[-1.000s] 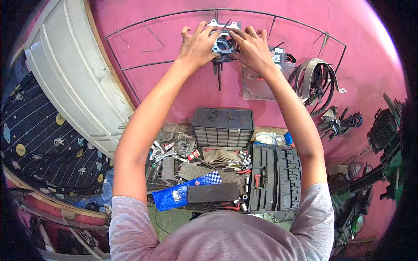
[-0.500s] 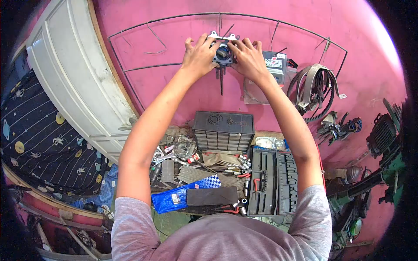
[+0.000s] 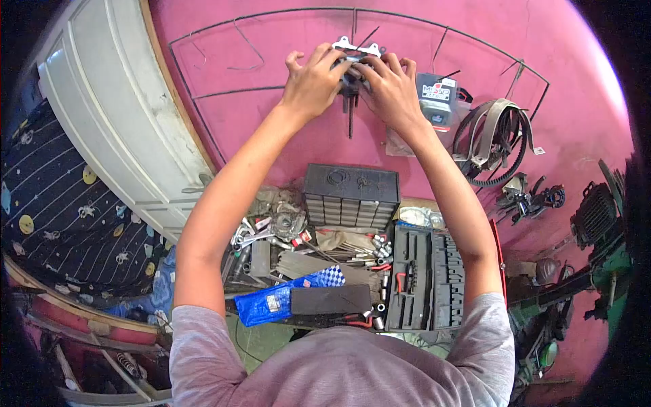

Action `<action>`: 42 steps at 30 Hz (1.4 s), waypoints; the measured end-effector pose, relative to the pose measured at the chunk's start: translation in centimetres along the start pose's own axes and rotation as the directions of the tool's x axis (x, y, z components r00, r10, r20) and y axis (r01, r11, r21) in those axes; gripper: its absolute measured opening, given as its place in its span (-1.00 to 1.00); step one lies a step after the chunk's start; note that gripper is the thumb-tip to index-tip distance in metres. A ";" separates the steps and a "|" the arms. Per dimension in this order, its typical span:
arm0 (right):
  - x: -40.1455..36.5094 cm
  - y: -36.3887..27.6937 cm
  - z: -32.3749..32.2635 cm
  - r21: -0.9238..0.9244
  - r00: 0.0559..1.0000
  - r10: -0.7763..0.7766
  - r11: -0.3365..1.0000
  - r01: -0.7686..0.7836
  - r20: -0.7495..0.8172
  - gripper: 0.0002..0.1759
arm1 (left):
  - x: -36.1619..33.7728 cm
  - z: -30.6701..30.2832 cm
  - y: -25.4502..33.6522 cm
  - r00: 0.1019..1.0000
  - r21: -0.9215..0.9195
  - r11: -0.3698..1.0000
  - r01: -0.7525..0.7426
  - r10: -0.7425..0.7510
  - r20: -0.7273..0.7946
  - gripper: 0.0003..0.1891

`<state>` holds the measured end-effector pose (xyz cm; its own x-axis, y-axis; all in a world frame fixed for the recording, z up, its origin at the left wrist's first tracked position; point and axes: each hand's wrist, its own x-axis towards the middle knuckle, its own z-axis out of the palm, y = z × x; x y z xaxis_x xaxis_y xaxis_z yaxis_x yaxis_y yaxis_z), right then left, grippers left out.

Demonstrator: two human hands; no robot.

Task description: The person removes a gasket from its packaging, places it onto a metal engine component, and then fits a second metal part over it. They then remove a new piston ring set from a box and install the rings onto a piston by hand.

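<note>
High against the pink wall, a flat metal engine part (image 3: 357,49) with lugs along its top edge hangs at the wire rack, gasket-like in shape. My left hand (image 3: 314,83) grips its left side with curled fingers. From the right, my right hand (image 3: 388,91) closes on the same part, thumb and fingers bent around the edge. The fingertips of both hands nearly meet in front of it and cover its middle. Dark narrow pieces (image 3: 350,115) hang down below, between the hands.
The wire rack (image 3: 271,19) spans the wall, with packaged parts (image 3: 437,102) and belts (image 3: 498,136) at right. Below stand a black drawer cabinet (image 3: 350,183), a tool case (image 3: 411,271), a blue packet (image 3: 261,308), a dark block (image 3: 331,299) and scattered tools. A white door (image 3: 122,102) stands left.
The round opening of the engine part, visible before, is now hidden by my fingers. My hands have come closer together and the part appears tilted. The view has shifted slightly.
</note>
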<state>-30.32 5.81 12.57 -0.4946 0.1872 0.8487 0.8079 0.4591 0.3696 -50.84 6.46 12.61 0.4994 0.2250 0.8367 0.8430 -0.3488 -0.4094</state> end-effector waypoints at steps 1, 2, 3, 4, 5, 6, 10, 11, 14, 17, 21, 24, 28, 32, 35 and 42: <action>-0.1 -0.4 0.1 0.009 1.000 -0.001 1.000 0.001 0.013 -0.51 | -0.4 -0.3 -0.2 1.000 -0.005 1.000 0.009 -0.009 0.012 -0.48; -0.2 -0.9 0.4 0.019 1.000 -0.025 1.000 0.025 -0.003 -0.60 | -0.8 -0.7 -0.4 1.000 -0.049 0.999 0.022 -0.022 -0.002 -0.61; -0.2 -1.5 0.7 0.030 0.999 -0.049 0.998 0.050 -0.017 -0.69 | -1.3 -0.9 -0.6 0.999 -0.093 0.995 0.037 -0.039 -0.014 -0.72; -0.2 -2.2 1.1 0.011 0.998 -0.059 0.998 0.059 -0.039 -0.77 | -1.9 -1.0 -0.9 0.998 -0.102 0.994 0.032 -0.037 -0.052 -0.84; -0.3 -3.1 1.4 0.028 0.998 -0.060 0.998 0.061 -0.023 -0.77 | -2.6 -1.2 -1.1 0.998 -0.106 0.993 0.047 -0.050 -0.033 -0.84; -0.4 -4.0 1.7 0.051 0.999 -0.052 0.997 0.052 0.000 -0.77 | -3.6 -1.4 -1.3 0.999 -0.117 0.992 0.050 -0.049 0.008 -0.86; -1.5 -8.1 4.3 0.111 0.997 -0.063 0.992 0.058 0.048 -0.78 | -8.4 -1.7 -2.5 0.991 -0.151 0.984 0.096 -0.081 0.107 -0.90; -1.8 -9.3 4.9 0.116 0.993 -0.063 0.992 0.052 0.097 -0.79 | -9.9 -1.7 -2.7 0.987 -0.149 0.983 0.111 -0.092 0.128 -0.90; -3.5 -13.2 7.5 0.153 0.977 -0.094 0.986 0.066 0.191 -0.82 | -14.7 -1.1 -3.5 0.967 -0.173 0.971 0.163 -0.122 0.225 -0.90; -5.6 -17.7 9.8 0.210 0.931 -0.097 0.977 0.022 0.351 -0.88 | -20.3 0.0 -3.6 0.923 -0.183 0.956 0.228 -0.153 0.352 -0.88; -10.1 -23.6 13.2 0.260 0.852 -0.108 0.965 -0.034 0.512 -0.87 | -28.0 1.7 -2.8 0.802 -0.208 0.927 0.311 -0.138 0.582 -0.83; -14.5 -27.5 15.7 0.293 0.876 -0.120 0.956 -0.025 0.467 -0.87 | -33.7 2.9 -1.2 0.733 -0.243 0.903 0.353 -0.106 0.671 -0.80; -17.8 -30.7 15.8 0.280 0.599 -0.174 0.956 -0.089 0.782 -0.62 | -38.3 3.1 0.7 0.634 -0.259 0.856 0.446 -0.098 0.767 -0.67; -21.5 -32.4 17.2 0.196 0.560 -0.126 0.978 -0.067 0.819 -0.24 | -41.5 4.1 2.2 0.522 -0.199 0.859 0.471 -0.089 0.848 -0.38; -22.8 -33.0 17.5 0.191 0.558 -0.114 0.978 -0.083 0.822 -0.18 | -42.9 4.4 3.0 0.460 -0.169 0.870 0.463 -0.073 0.885 -0.23; -23.6 -33.6 17.5 0.191 0.531 -0.098 0.974 -0.123 0.841 -0.22 | -44.7 4.8 3.8 0.518 -0.184 0.856 0.482 -0.110 0.848 -0.37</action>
<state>-51.37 1.20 -26.47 -0.6118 0.7851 0.0964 0.7862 0.5902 0.1832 -69.01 -0.52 -28.06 0.3359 0.9264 0.1700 0.9261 -0.3578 0.1198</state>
